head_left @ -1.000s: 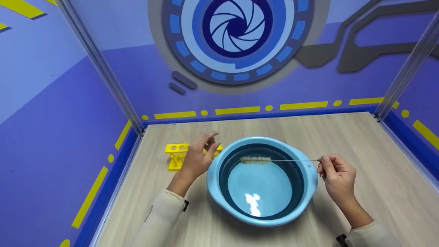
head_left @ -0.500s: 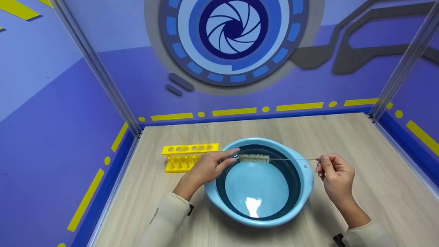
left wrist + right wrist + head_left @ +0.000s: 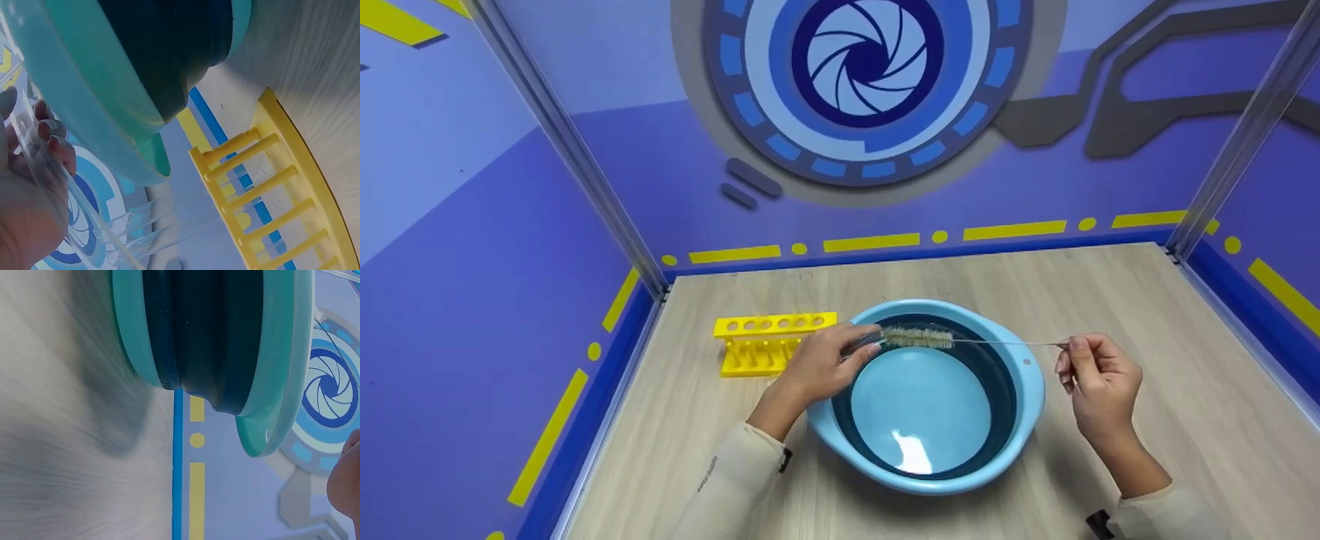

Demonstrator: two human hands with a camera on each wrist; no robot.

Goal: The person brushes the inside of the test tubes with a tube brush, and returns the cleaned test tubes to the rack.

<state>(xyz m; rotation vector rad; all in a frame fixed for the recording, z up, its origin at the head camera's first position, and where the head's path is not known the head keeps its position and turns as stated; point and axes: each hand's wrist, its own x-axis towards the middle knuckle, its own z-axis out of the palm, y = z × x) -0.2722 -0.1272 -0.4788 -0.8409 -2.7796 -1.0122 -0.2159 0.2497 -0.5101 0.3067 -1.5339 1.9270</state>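
Observation:
My left hand (image 3: pixel 825 364) holds a clear test tube (image 3: pixel 871 338) over the left rim of the blue basin (image 3: pixel 1030 397). In the left wrist view the see-through tube (image 3: pixel 42 152) lies between the thumb and curled fingers. A bristled test tube brush (image 3: pixel 919 338) spans the basin sideways, its bristle tip at the tube's mouth; whether it has entered is hard to see. At the basin's right, my right hand (image 3: pixel 1102 382) pinches the end of the brush's thin wire handle. The right wrist view catches only part of that hand (image 3: pixel 346 481) at its edge.
A yellow test tube rack (image 3: pixel 742 365) stands just left of the basin, partly behind my left hand. The light wooden table (image 3: pixel 1117 300) ends at patterned blue walls (image 3: pixel 615 172) at the back and sides.
My left hand has come right from in front of the rack to the basin's left rim, bringing the tube to the brush tip. My right hand has barely moved.

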